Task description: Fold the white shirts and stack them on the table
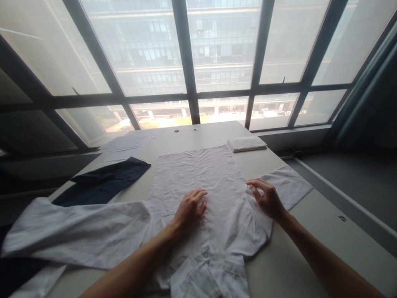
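Observation:
A white long-sleeved shirt (198, 171) lies spread on the table, its buttoned front facing up and its collar end toward me. My left hand (190, 209) rests on the middle of the front, beside the button strip. Its fingers are loosely bent and the thumb stands apart from them. At the shirt's right side, near where the sleeve starts, my right hand (267, 198) pinches a bit of the cloth between thumb and fingers. One sleeve (83, 231) stretches out to the left; the other reaches right, partly behind my right hand.
On the white table (214, 131), a folded white cloth stack (247, 143) lies at the back right. A dark navy garment (105, 182) is at the left, with pale blue-white cloth (124, 140) behind it. Tall windows (220, 45) rise beyond the table's far edge.

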Demonstrator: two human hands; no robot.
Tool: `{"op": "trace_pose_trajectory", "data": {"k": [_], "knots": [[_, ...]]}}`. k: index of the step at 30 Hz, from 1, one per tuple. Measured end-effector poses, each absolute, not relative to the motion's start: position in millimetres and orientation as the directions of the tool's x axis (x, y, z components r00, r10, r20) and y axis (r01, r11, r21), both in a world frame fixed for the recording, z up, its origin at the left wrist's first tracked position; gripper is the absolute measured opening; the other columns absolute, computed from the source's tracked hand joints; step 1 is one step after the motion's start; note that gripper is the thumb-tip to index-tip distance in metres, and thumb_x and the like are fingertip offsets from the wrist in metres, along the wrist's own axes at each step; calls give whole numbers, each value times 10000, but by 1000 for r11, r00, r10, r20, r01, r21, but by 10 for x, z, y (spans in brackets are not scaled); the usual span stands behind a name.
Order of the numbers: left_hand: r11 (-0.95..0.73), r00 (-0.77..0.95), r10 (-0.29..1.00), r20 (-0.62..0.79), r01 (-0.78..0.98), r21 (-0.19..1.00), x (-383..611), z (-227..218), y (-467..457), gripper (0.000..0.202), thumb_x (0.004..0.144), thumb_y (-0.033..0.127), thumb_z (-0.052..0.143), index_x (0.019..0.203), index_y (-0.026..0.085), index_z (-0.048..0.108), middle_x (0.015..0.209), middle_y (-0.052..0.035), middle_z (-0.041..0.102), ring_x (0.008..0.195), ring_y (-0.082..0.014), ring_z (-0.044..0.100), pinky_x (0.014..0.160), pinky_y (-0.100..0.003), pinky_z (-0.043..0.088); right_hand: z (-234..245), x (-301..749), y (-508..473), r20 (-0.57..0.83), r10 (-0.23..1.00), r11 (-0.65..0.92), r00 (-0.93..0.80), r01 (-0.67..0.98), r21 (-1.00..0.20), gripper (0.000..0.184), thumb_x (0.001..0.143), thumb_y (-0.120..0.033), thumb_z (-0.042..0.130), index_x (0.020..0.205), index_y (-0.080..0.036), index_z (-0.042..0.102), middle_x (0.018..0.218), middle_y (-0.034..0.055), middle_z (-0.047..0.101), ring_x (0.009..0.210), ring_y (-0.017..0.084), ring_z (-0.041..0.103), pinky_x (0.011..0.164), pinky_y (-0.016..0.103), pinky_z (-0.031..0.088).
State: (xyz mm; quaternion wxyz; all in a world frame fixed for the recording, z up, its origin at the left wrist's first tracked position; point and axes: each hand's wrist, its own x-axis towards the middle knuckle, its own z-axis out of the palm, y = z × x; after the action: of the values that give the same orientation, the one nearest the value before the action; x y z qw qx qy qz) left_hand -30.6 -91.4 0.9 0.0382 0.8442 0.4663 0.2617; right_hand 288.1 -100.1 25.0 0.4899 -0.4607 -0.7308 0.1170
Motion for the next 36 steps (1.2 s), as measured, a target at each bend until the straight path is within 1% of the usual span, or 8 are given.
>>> {"op": "trace_pose_trajectory", "data": {"k": [8,13,17,21,23,26,31,36], "knots": [[-548,406,816,412,769,328,-323,-13,-906,318,911,165,552,1205,223,659,1251,-69,695,1195,-241,626,1059,-423,491,266,3006,-943,608,793,488,-32,631,-603,245,958,-284,491,957,-201,721,961,82,749,884,238,682,776,358,547],[-541,399,823,404,766,347,-327,-6,-919,332,908,156,543,1212,228,654,1233,-66,700,1160,-233,644,1036,-408,506,211,3270,-799,548,833,360,76,678,-641,301,943,-336,486,968,-179,742,986,104,763,896,252,701,755,359,565],[-542,399,821,408,769,338,-321,8,-920,326,908,153,539,1204,227,654,1226,-67,701,1153,-232,649,1030,-409,510,106,3647,-652,508,834,152,215,795,-587,320,891,-288,490,997,-144,756,1016,149,766,941,289,710,870,410,552],[-546,404,818,409,768,333,-320,5,-915,326,907,152,534,1201,226,652,1223,-65,703,1158,-232,648,1025,-413,515,-47,4052,-571,442,842,-106,309,899,-425,398,825,-187,499,1127,-81,734,1167,220,720,1132,331,650,1011,449,483],[-549,406,816,411,767,333,-320,2,-915,333,903,152,529,1202,231,654,1221,-63,704,1155,-233,650,1020,-416,520,-128,4203,-561,391,842,-238,372,906,-349,461,775,-133,507,1183,-75,714,1257,248,669,1199,360,602,1013,491,470],[-554,408,812,418,763,333,-319,1,-916,347,897,149,524,1205,238,657,1221,-62,706,1154,-233,652,1021,-415,522,-226,4330,-569,319,819,-387,478,869,-309,489,716,-103,519,1164,-98,717,1270,270,637,1182,416,581,909,549,500],[-558,406,809,426,759,336,-319,2,-915,347,894,147,527,1197,249,664,1210,-59,710,1136,-233,661,1019,-408,525,-293,4344,-570,261,827,-430,498,860,-277,352,722,-123,537,998,-101,754,1067,266,692,1071,417,630,815,519,531],[-556,409,812,417,761,335,-327,-8,-906,334,898,149,534,1195,238,657,1216,-61,706,1141,-234,656,1018,-405,520,-267,4313,-530,288,831,-377,475,863,-335,446,748,-117,533,1141,-100,744,1074,232,726,1021,343,676,851,426,531]]}}
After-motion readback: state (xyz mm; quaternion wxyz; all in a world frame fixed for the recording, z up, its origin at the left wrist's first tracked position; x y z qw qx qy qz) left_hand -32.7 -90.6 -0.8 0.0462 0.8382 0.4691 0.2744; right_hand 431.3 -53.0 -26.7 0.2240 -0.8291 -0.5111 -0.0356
